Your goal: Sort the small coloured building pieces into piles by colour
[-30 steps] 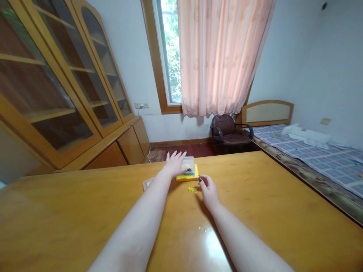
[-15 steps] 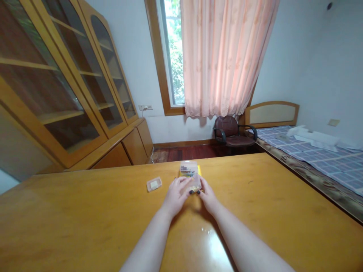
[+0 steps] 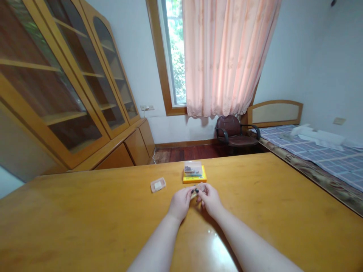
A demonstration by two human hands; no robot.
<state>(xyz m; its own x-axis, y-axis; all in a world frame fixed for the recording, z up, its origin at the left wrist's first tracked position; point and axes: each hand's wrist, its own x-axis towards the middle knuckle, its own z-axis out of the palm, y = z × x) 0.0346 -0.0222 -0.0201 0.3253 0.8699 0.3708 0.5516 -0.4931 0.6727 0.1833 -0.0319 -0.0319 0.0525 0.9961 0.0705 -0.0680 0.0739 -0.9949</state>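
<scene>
My left hand (image 3: 180, 203) and my right hand (image 3: 212, 201) meet over the table, fingers closed around a small clear plastic box (image 3: 201, 186) with pale yellowish bits in it. The box is tilted and mostly covered by my fingers. Just beyond them lies a flat yellow box (image 3: 195, 181). On it rests a clear plastic container (image 3: 193, 168) with dark and bluish contents, too small to make out. To the left, a small translucent pinkish tray (image 3: 158, 184) has a white piece inside.
The wooden table (image 3: 93, 223) spreads widely around my hands. A few tiny clear bits (image 3: 212, 232) lie near my right forearm. Past the far edge are a brown armchair (image 3: 234, 132), a bed (image 3: 314, 151) at right and a glass-fronted cabinet (image 3: 93, 75) at left.
Both hands have drawn the clear plastic box nearer and away from the yellow box, now uncovered. The small box is turned and more enclosed by my fingers. The view has shifted slightly.
</scene>
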